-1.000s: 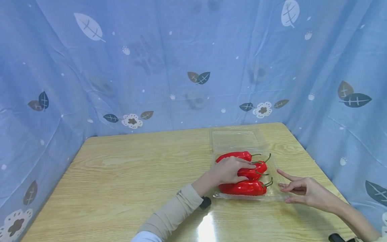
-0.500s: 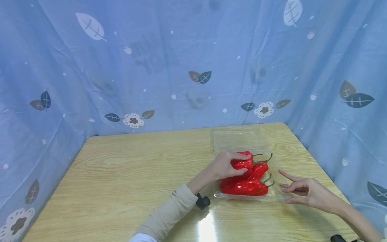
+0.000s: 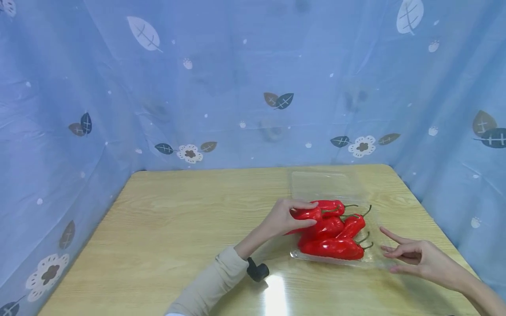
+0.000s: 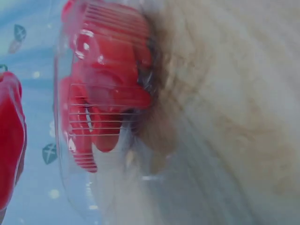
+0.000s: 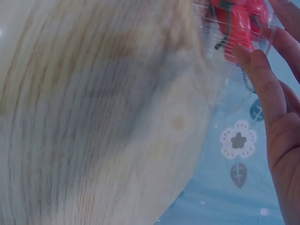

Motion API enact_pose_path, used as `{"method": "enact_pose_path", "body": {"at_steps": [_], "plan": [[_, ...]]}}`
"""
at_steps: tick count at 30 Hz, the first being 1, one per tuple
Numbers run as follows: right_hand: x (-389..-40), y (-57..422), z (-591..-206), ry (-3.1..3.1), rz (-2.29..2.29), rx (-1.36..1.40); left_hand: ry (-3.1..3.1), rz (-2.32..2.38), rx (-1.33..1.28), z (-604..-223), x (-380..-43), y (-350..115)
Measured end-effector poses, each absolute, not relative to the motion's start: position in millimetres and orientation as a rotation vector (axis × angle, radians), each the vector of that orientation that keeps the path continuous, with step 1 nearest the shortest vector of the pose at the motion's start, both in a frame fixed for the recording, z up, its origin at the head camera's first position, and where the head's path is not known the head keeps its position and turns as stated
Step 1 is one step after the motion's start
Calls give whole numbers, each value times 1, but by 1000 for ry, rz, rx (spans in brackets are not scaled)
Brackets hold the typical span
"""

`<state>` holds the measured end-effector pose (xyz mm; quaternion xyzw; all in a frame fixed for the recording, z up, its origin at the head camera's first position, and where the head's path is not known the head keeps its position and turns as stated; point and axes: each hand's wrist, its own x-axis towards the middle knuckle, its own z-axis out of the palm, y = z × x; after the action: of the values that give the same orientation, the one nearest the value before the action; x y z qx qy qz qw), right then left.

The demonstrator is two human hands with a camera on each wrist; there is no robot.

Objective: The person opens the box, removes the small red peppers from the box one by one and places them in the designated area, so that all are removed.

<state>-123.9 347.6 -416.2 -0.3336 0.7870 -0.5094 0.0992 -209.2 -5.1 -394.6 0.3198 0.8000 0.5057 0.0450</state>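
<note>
My left hand (image 3: 283,216) grips a red pepper (image 3: 310,214) by its stem end, above the left side of a clear plastic box. In the left wrist view this held pepper (image 4: 9,140) shows large at the left edge, apart from the box wall. Several more red peppers (image 3: 334,248) lie heaped in the box (image 3: 375,259), green stems pointing right. My right hand (image 3: 423,263) is at the box's right side with its fingers extended, fingertips at the wall. The right wrist view shows the fingers (image 5: 268,86) beside the clear box, peppers visible through it.
The box's clear lid (image 3: 326,183) lies folded back behind it on the wooden table (image 3: 197,228). A blue patterned curtain (image 3: 237,87) rises behind the table and along both sides. A black wrist device (image 3: 258,271) sits under the left forearm.
My left hand has taken hold of a pepper among the others in the box and moved it up and left. The right hand has kept its place at the box's side.
</note>
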Motion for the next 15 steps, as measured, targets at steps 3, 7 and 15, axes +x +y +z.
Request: {"method": "enact_pose_path", "body": {"at_steps": [3,7,15], "plan": [[-121,350,-418,2344,-1507,-958,2392,1692,791,-398,-204,-14],[-121,350,-420,2341,-1532,-951,2349,1880,546,-402,-195,-28],[-121,349,-421,2379,-1518,-967,2237,2203,223,-416,-188,-37]]}}
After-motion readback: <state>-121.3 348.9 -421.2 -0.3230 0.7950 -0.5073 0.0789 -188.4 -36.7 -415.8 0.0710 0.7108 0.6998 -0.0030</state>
